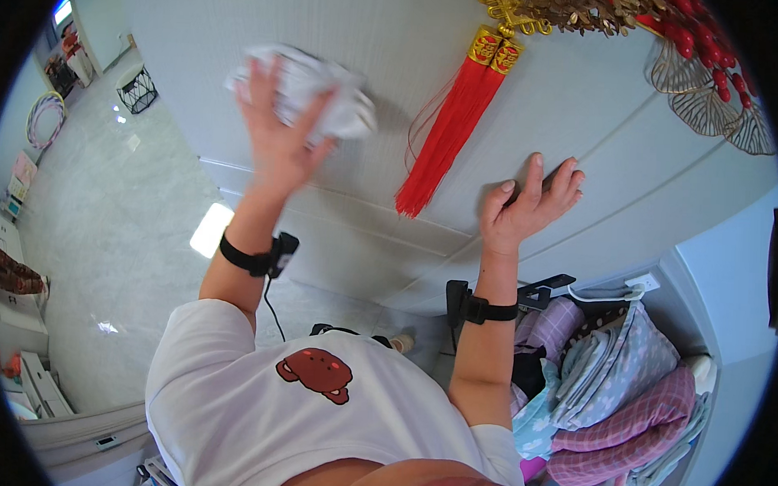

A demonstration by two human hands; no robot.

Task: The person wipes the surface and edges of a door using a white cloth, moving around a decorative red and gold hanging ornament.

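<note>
My left hand (281, 138) presses a crumpled white cloth (338, 110) against a pale door (355, 24), its fingers spread over the cloth and slightly blurred. To the right, my right hand (529, 210) is at the same door surface, fingers apart and holding nothing. Between the two hands hangs a long red tassel (441, 137) with gold caps, nearer to the right hand. Each wrist wears a black strap with a small box on it.
Gold leaves with red berries (706, 48) decorate the door's top right. Folded fabrics and bedding (617, 383) fill a cubby at lower right. On the left, a glossy tiled floor (120, 231) stretches back toward a black wire-frame stool (136, 90).
</note>
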